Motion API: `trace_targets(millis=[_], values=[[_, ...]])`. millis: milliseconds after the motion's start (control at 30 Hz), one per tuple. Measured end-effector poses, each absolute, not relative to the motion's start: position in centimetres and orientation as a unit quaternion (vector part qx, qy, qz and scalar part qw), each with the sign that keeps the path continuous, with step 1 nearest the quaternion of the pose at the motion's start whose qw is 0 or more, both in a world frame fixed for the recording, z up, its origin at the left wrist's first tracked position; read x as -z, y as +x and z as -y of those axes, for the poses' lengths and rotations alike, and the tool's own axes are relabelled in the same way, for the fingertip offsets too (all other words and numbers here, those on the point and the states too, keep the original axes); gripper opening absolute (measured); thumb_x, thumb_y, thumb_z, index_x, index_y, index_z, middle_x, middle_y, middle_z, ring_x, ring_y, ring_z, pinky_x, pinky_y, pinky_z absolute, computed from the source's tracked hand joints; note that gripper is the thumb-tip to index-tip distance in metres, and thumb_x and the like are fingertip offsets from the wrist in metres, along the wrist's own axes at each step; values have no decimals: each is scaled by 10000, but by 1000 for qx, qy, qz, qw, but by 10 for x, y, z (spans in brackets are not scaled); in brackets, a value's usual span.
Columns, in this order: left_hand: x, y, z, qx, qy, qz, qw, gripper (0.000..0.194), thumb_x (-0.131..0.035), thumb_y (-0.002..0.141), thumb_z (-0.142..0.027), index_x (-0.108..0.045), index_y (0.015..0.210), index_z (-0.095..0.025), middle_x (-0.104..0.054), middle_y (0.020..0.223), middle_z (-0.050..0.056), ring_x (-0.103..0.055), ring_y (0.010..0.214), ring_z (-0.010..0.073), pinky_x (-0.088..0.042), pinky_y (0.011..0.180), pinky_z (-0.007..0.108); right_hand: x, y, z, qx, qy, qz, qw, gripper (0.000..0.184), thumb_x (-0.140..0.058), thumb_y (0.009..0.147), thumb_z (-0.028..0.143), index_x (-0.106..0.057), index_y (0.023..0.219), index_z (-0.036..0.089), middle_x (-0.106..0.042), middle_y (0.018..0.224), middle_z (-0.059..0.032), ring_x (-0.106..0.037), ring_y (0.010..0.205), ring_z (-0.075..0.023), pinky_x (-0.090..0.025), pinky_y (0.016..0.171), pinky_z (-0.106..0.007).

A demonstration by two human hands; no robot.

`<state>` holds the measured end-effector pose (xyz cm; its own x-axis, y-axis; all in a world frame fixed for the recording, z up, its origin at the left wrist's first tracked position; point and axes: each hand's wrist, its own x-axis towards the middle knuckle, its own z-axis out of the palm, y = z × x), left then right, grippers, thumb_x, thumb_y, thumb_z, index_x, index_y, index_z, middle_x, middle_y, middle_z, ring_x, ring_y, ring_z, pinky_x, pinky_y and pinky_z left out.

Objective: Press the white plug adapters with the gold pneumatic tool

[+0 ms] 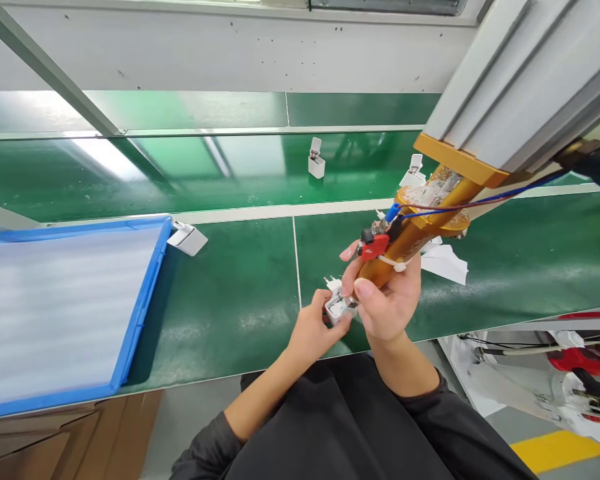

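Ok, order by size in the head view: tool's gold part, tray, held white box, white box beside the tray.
Tray
Tool's gold part
Held white box, white box beside the tray: unsure, the first partly hidden

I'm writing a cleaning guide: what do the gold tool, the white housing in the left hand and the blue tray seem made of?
Gold tool: probably coated metal; smooth metallic sheen, with pale patches near the top.
White housing: likely rigid plastic; smooth, matte, with thin walls.
Blue tray: seemingly moulded plastic, satin, with an evenly coloured rim; its pale lining might be foam or film.
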<state>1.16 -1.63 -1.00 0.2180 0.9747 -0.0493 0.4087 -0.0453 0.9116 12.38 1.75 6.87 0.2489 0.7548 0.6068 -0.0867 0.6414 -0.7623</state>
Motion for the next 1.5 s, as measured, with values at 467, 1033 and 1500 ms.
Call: trace_targets(millis=[467,1033,1500], values=[[10,-32,14,-279,628,-554,469,197,-642,774,-296,-527,912,-215,-644,768,-34,-562,660,129,-449,629,229,-69,140,-23,-229,-371,498,750,354,-767,794,233,-570,1082,293,-673,841,18,-641,547,-132,-590,485,-299],[25,-23,-6,-331,713,-499,363,289,-501,851,-158,-574,1130,-188,-731,1020,63,-666,955,194,-549,871,347,-59,150,-23,-234,-369,496,750,377,-785,774,228,-597,1095,289,-663,754,30,-553,441,-105,-543,444,-277],[23,-30,16,-294,815,-481,133,266,-516,1008,-325,-564,1230,-185,-729,1064,81,-678,956,209,-554,822,309,-58,155,-20,-242,-372,492,749,385,-759,789,175,-589,1119,279,-591,631,77,-570,501,-109,-517,462,-241]])
